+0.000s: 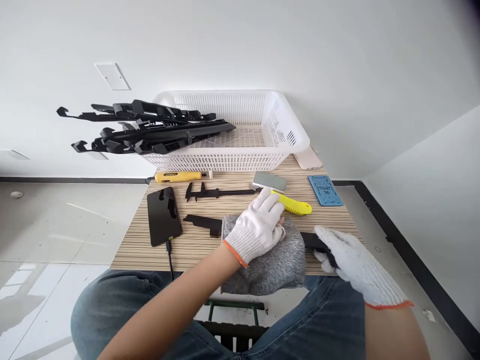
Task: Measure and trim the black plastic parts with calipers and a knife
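Both hands wear white knit gloves with orange cuffs. My left hand [258,226] reaches across a grey cloth [275,262] at the table's near edge, its fingers curled over the handle end of a yellow utility knife [296,205]. My right hand [352,262] is closed round the end of a long black plastic part [313,241]. That part runs under the cloth and shows again on the left [204,222].
On the striped wooden table [195,245] lie a black phone [163,215] with a cable, a black caliper [213,192], a yellow screwdriver [179,176], a grey block [269,180] and a blue card [325,190]. A white basket [240,130] at the back carries several long black parts [150,130].
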Demonstrator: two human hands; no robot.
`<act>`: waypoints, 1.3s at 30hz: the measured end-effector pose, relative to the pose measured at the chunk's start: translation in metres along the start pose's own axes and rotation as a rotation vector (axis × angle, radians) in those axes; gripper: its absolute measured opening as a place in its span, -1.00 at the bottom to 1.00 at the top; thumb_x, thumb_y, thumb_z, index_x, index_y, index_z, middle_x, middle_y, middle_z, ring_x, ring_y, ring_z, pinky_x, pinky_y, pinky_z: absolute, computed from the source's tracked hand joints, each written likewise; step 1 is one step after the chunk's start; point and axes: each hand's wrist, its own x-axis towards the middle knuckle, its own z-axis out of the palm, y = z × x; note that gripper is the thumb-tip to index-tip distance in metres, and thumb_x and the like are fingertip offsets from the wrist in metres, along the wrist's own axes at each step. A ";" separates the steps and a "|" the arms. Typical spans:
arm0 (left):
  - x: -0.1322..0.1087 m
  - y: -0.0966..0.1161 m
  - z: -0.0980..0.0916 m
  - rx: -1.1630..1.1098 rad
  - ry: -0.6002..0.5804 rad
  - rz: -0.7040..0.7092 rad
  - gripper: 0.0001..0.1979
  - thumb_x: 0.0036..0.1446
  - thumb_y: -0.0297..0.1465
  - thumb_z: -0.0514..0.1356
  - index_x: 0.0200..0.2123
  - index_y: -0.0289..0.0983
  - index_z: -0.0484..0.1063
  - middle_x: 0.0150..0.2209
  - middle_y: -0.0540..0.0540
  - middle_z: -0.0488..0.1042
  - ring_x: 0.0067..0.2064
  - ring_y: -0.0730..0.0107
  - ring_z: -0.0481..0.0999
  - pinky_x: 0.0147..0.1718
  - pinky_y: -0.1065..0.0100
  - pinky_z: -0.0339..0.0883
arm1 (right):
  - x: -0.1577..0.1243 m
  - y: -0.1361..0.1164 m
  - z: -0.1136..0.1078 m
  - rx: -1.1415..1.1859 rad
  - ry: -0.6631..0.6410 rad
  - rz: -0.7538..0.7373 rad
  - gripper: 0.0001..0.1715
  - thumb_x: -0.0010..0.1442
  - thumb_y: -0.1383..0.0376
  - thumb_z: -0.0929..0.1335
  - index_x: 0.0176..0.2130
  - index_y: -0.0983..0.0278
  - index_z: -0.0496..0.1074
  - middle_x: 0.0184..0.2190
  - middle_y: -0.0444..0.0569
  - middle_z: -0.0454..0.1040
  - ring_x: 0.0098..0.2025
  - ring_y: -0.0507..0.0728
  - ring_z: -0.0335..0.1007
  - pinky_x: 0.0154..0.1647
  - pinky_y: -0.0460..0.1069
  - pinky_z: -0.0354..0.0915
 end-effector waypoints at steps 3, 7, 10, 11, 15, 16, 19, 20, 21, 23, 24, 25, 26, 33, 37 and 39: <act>-0.010 -0.021 -0.019 0.041 -0.087 0.126 -0.70 0.33 -0.49 0.09 0.07 -0.37 0.46 0.22 -0.34 0.47 0.47 -0.12 0.24 0.37 -0.04 0.34 | 0.002 -0.005 -0.001 0.051 -0.005 0.093 -0.57 0.32 -0.06 0.31 -0.36 0.21 0.35 -0.57 -0.06 0.46 -0.62 0.00 0.25 -0.66 -0.16 -0.04; -0.026 -0.046 -0.041 0.017 -0.153 0.195 -0.67 0.35 -0.41 0.15 0.13 -0.32 0.47 0.32 -0.31 0.44 0.49 -0.11 0.20 0.41 -0.13 0.27 | 0.003 -0.006 0.000 0.127 0.009 0.133 -0.61 0.26 -0.05 0.37 -0.28 0.21 0.40 -0.56 -0.03 0.48 -0.61 0.01 0.27 -0.67 -0.18 -0.06; -0.033 -0.051 -0.054 -0.043 -0.253 0.110 -0.67 0.31 -0.37 0.23 0.12 -0.24 0.53 0.34 -0.26 0.44 0.49 -0.07 0.22 0.43 -0.15 0.23 | 0.002 -0.005 0.000 0.192 0.001 0.099 -0.57 0.07 -0.06 0.47 -0.31 0.21 0.39 -0.60 -0.05 0.45 -0.63 0.01 0.22 -0.68 -0.17 -0.13; -0.033 -0.050 -0.057 -0.057 -0.292 0.071 -0.67 0.28 -0.35 0.26 0.09 -0.21 0.56 0.34 -0.24 0.44 0.49 -0.09 0.22 0.42 -0.15 0.23 | 0.002 -0.004 0.000 0.212 -0.018 0.083 -0.54 0.00 -0.06 0.49 -0.32 0.21 0.39 -0.61 -0.07 0.43 -0.64 0.00 0.20 -0.68 -0.17 -0.14; -0.023 -0.040 -0.061 -0.111 -0.415 -0.034 -0.79 0.18 -0.40 0.32 -0.11 -0.15 0.65 0.20 -0.12 0.58 0.38 -0.03 0.38 0.33 -0.03 0.36 | 0.004 -0.002 0.000 0.230 -0.079 0.031 -0.54 -0.07 -0.06 0.49 -0.35 0.21 0.39 -0.65 -0.12 0.37 -0.67 0.00 0.16 -0.66 -0.14 -0.17; -0.019 -0.038 -0.060 -0.124 -0.426 -0.046 -0.82 0.17 -0.43 0.30 -0.16 -0.15 0.65 0.13 -0.08 0.62 0.32 0.03 0.44 0.29 0.02 0.40 | 0.005 -0.002 0.000 0.226 -0.079 0.015 -0.55 -0.05 -0.06 0.48 -0.36 0.21 0.39 -0.66 -0.13 0.36 -0.68 0.00 0.15 -0.67 -0.13 -0.15; -0.007 -0.036 -0.055 -0.142 -0.421 -0.058 -0.86 0.15 -0.48 0.26 -0.29 -0.15 0.60 -0.03 0.00 0.68 0.18 0.14 0.53 0.21 0.12 0.45 | 0.002 -0.004 0.001 0.224 -0.049 -0.033 -0.56 -0.02 -0.08 0.45 -0.41 0.20 0.38 -0.66 -0.16 0.32 -0.69 0.00 0.14 -0.69 -0.12 -0.10; -0.004 -0.036 -0.054 -0.146 -0.416 -0.058 -0.87 0.14 -0.49 0.26 -0.31 -0.15 0.59 -0.08 0.01 0.69 0.16 0.16 0.54 0.20 0.13 0.45 | 0.001 -0.006 0.002 0.229 -0.037 -0.041 -0.56 -0.01 -0.08 0.46 -0.42 0.20 0.38 -0.65 -0.16 0.32 -0.68 0.00 0.13 -0.70 -0.12 -0.11; 0.000 -0.037 -0.052 -0.150 -0.417 -0.056 -0.88 0.13 -0.49 0.26 -0.32 -0.15 0.58 -0.12 0.02 0.69 0.15 0.17 0.54 0.20 0.14 0.44 | 0.000 -0.008 0.002 0.235 -0.026 -0.042 -0.56 -0.02 -0.08 0.47 -0.43 0.20 0.37 -0.65 -0.16 0.32 -0.68 0.00 0.13 -0.71 -0.13 -0.12; 0.005 -0.039 -0.050 -0.155 -0.430 -0.052 -0.87 0.13 -0.48 0.27 -0.27 -0.14 0.58 -0.14 0.01 0.68 0.14 0.17 0.54 0.20 0.15 0.43 | -0.002 -0.010 0.002 0.246 -0.013 -0.027 -0.56 -0.01 -0.07 0.48 -0.43 0.20 0.37 -0.65 -0.15 0.31 -0.67 0.00 0.13 -0.72 -0.14 -0.16; 0.007 -0.039 -0.050 -0.152 -0.439 -0.049 -0.85 0.14 -0.46 0.27 -0.22 -0.14 0.60 -0.11 0.00 0.68 0.16 0.17 0.53 0.23 0.15 0.42 | -0.002 -0.011 0.002 0.253 -0.014 -0.018 -0.57 0.01 -0.06 0.48 -0.42 0.20 0.37 -0.65 -0.16 0.31 -0.67 -0.01 0.13 -0.71 -0.15 -0.17; 0.008 -0.039 -0.050 -0.143 -0.442 -0.050 -0.81 0.16 -0.45 0.28 -0.16 -0.14 0.60 -0.06 -0.02 0.67 0.20 0.16 0.51 0.26 0.13 0.39 | -0.002 -0.012 0.002 0.260 -0.015 -0.009 -0.57 0.03 -0.06 0.47 -0.41 0.21 0.37 -0.66 -0.16 0.31 -0.67 -0.01 0.13 -0.71 -0.15 -0.17; 0.008 -0.039 -0.050 -0.124 -0.438 -0.057 -0.77 0.18 -0.43 0.28 -0.09 -0.14 0.61 0.01 -0.04 0.66 0.25 0.14 0.48 0.31 0.11 0.35 | -0.001 -0.011 0.002 0.269 -0.011 -0.002 -0.58 0.06 -0.06 0.45 -0.40 0.21 0.36 -0.66 -0.15 0.31 -0.67 -0.02 0.13 -0.70 -0.15 -0.17; -0.003 -0.029 -0.047 0.196 -0.252 -0.158 -0.42 0.20 -0.19 0.33 0.24 -0.27 0.47 0.25 -0.24 0.54 0.36 -0.08 0.36 0.47 -0.17 0.04 | 0.007 0.004 0.006 0.306 0.069 -0.053 -0.56 0.15 -0.10 0.41 -0.35 0.21 0.37 -0.61 -0.14 0.37 -0.67 0.00 0.21 -0.71 -0.15 -0.09; -0.013 -0.023 -0.049 0.307 -0.206 -0.231 -0.26 0.20 -0.07 0.31 0.35 -0.30 0.34 0.27 -0.28 0.50 0.39 -0.13 0.33 0.52 -0.27 -0.28 | 0.009 0.017 0.008 0.283 0.104 -0.143 -0.54 0.16 -0.11 0.44 -0.32 0.22 0.43 -0.56 -0.12 0.44 -0.59 0.03 0.33 -0.68 -0.15 0.06; -0.017 -0.021 -0.051 0.335 -0.200 -0.278 -0.29 0.21 -0.08 0.29 0.34 -0.27 0.35 0.28 -0.27 0.48 0.40 -0.15 0.32 0.52 -0.27 -0.30 | 0.009 0.021 0.009 0.243 0.135 -0.170 -0.53 0.21 -0.12 0.40 -0.36 0.23 0.43 -0.57 -0.11 0.44 -0.57 0.05 0.35 -0.67 -0.14 0.10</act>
